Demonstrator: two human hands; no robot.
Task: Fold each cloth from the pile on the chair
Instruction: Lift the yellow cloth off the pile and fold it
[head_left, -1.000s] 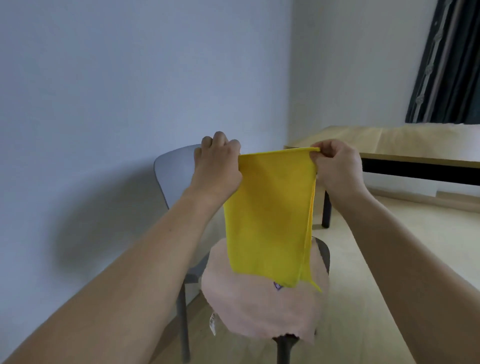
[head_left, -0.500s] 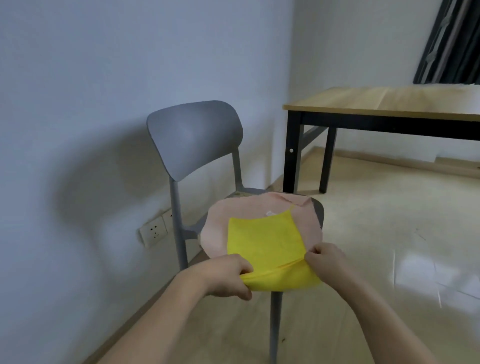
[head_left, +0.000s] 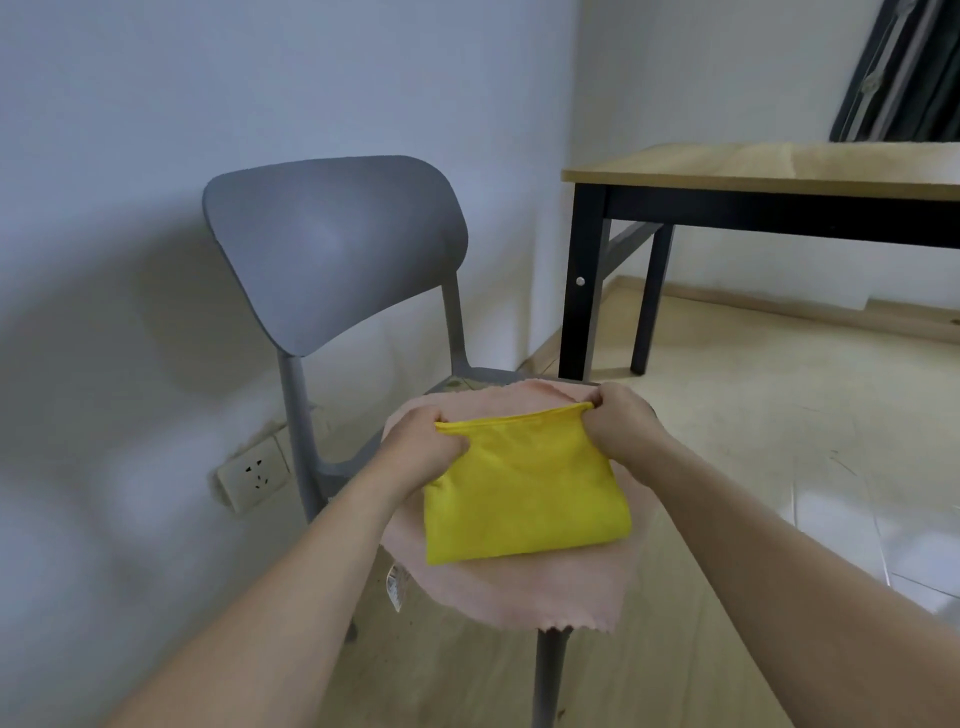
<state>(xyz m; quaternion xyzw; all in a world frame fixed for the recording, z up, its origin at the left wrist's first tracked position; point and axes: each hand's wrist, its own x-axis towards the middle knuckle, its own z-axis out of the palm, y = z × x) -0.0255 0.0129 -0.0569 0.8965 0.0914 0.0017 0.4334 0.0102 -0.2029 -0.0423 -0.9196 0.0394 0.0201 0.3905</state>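
1. My left hand (head_left: 423, 441) pinches the far left corner of the folded bright yellow microfibre cloth (head_left: 524, 499), fingers curled shut over its edge.
2. My right hand (head_left: 618, 421) grips the far right corner of the same cloth, fingers closed tight on the hem.
3. The yellow cloth lies doubled over, its fold toward me and its open edge stretched between my two hands on the far side.
4. It rests on top of a pale pink fuzzy cloth (head_left: 519, 592), which is spread over the seat of the grey plastic chair (head_left: 332, 244) and hangs past the seat's front edge.
5. A small white care tag (head_left: 396, 587) dangles from the pink cloth's left edge; any print on it is too small for me to read.
6. A white wall socket (head_left: 254, 478) sits low on the wall to the left of the chair; I can see no writing on it.
7. A wooden-topped table with black legs (head_left: 753, 171) stands to the right, behind the chair.
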